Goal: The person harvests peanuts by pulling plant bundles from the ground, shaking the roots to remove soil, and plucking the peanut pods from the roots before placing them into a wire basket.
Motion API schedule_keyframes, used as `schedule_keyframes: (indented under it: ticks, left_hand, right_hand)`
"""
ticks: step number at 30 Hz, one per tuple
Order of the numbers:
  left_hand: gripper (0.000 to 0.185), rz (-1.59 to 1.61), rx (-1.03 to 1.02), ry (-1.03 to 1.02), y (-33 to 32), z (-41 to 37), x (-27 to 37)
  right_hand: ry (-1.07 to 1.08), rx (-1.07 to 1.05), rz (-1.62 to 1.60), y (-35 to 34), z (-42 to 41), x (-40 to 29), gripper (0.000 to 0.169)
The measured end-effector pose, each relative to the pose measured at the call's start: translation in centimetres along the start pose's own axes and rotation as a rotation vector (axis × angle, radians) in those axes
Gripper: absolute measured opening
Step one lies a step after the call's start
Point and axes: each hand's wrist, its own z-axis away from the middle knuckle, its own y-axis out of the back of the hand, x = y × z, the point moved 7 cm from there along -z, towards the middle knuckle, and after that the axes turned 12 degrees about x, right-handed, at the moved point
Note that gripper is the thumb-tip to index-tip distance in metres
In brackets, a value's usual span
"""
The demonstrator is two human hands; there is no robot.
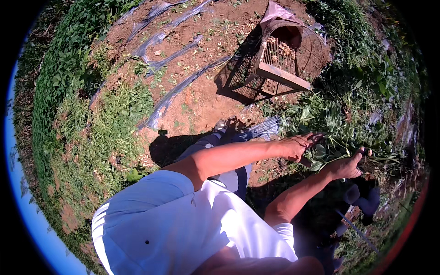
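Note:
My right hand (347,167) is closed around the stems of uprooted leafy plants (330,118), which look like peanut plants. A few pale pods show beside its thumb. My left hand (296,147) lies over the leaves to the left of it, with thumb and fingers apart. Leaves partly hide its fingertips. Beyond both hands stands a wood-framed wire-mesh cage (283,76) with an open, curved mesh top. Loose peanut pods (279,51) lie on the bars inside it.
Strips of plastic mulch film (185,79) cross the reddish soil (202,99). Piled vines (113,117) cover the left, with taller green plants (55,79) behind. A pink sack (276,11) hangs at the cage's far end. A thin rod (357,227) and blurred shapes lie lower right.

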Motion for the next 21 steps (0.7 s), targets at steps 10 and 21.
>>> schedule_keyframes:
  ticks: [10,21]
  left_hand:
    - [0.06,-0.753,-0.123,1.299,23.1,48.8,-15.3]
    - [0.023,-0.667,0.713,2.358,27.5,95.4,16.6]
  right_hand:
    - [0.12,-1.546,1.532,-5.5,19.0,40.0,0.042]
    - [-0.173,-0.95,1.007,-7.2,12.9,32.5,0.054]
